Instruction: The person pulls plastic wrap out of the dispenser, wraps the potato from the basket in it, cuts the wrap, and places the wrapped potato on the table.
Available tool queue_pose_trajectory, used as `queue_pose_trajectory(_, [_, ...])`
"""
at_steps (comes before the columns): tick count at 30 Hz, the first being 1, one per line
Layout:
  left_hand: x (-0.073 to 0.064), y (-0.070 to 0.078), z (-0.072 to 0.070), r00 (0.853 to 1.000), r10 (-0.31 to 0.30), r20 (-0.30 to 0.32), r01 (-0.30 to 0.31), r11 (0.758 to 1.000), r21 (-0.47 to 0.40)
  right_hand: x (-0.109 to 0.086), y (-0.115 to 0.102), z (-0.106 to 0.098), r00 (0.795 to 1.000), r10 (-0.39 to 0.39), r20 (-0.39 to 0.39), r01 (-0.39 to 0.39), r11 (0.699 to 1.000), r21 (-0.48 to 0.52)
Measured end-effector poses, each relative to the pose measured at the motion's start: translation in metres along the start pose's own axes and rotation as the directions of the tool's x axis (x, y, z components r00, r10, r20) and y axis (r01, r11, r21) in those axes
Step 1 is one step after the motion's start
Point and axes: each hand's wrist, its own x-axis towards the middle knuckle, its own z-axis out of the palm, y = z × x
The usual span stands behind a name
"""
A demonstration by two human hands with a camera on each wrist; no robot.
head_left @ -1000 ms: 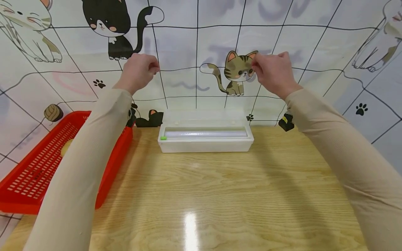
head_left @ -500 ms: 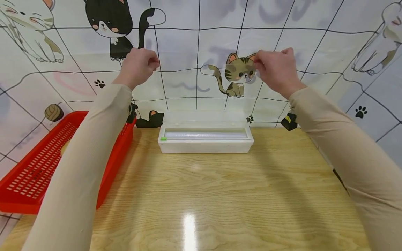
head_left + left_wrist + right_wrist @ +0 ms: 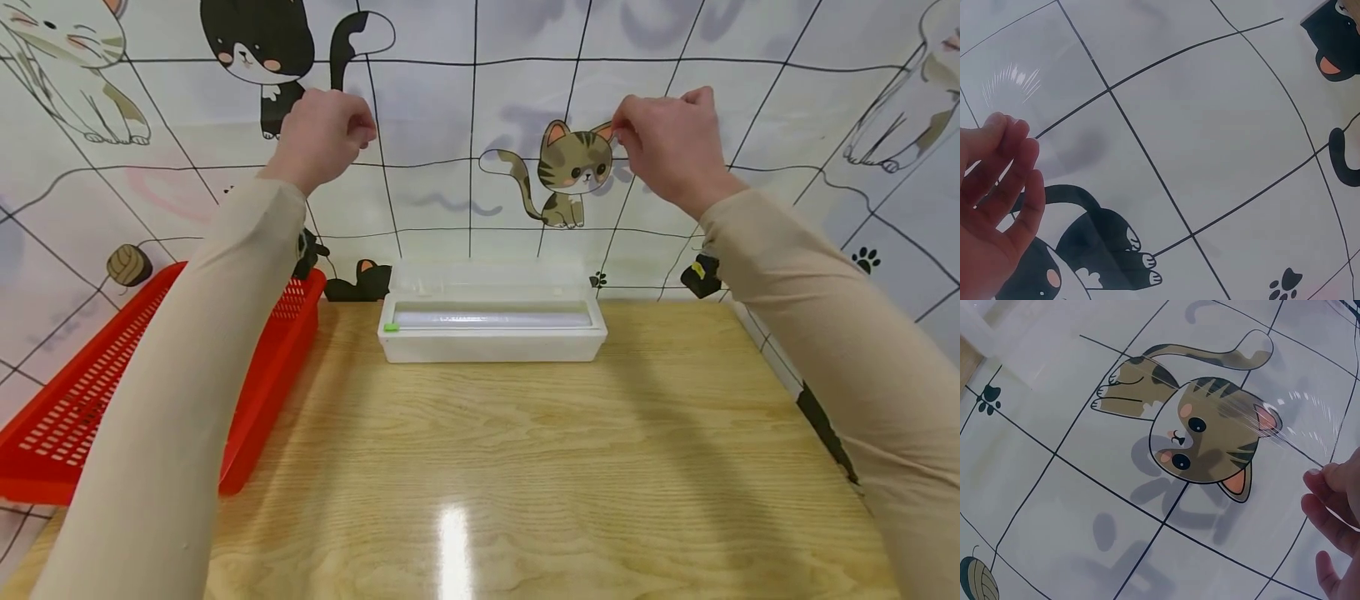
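Note:
Both hands hold up a clear sheet of cling film, nearly invisible in the head view. My left hand [image 3: 322,137] pinches one corner between thumb and fingertips; creases fan out from there across the cling film [image 3: 1015,86] in the left wrist view. At the other corner, my right hand [image 3: 675,150] pinches it likewise, and shiny wrinkles cross the cling film [image 3: 1310,419] in the right wrist view. Below and between the hands, a white cling film box [image 3: 491,347] stands on the table with its clear lid raised. Inside lies the film roll [image 3: 491,320]. A green slider [image 3: 391,327] sits at its left end.
A red perforated basket [image 3: 277,392] stands at the left, partly covered by my left sleeve. The wooden table [image 3: 525,450] reaches back to a wall covering [image 3: 435,108] printed with cats and grid lines.
Both hands have risen, still pinching the film, and the right hand has shifted a little to the right. The box stays put. My left arm now hides the yellowish thing in the basket.

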Motion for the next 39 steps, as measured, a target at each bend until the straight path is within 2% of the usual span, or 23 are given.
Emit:
queue_pose_trajectory(14, [0.004,0.006,-0.013,1.000,-0.013,-0.022,0.013,1.000,0.025,0.008,0.004,-0.011,1.000,-0.028,-0.013,0.028,0.999,-0.040])
queue_pose_trajectory(22, [0.001,0.008,-0.019,0.998,-0.021,-0.054,0.021,1.000,0.006,0.012,-0.001,-0.020,1.000,-0.002,0.016,0.003,0.998,-0.069])
queue_pose_trajectory(32, [0.000,0.010,-0.029,0.997,-0.004,-0.074,0.007,0.999,0.047,0.015,-0.003,-0.027,1.000,-0.002,-0.028,0.000,0.997,-0.072])
queue_pose_trajectory(39, [-0.002,0.011,-0.031,0.996,-0.002,-0.087,0.003,1.000,0.016,0.012,-0.001,-0.031,0.999,-0.001,-0.038,-0.001,0.999,-0.050])
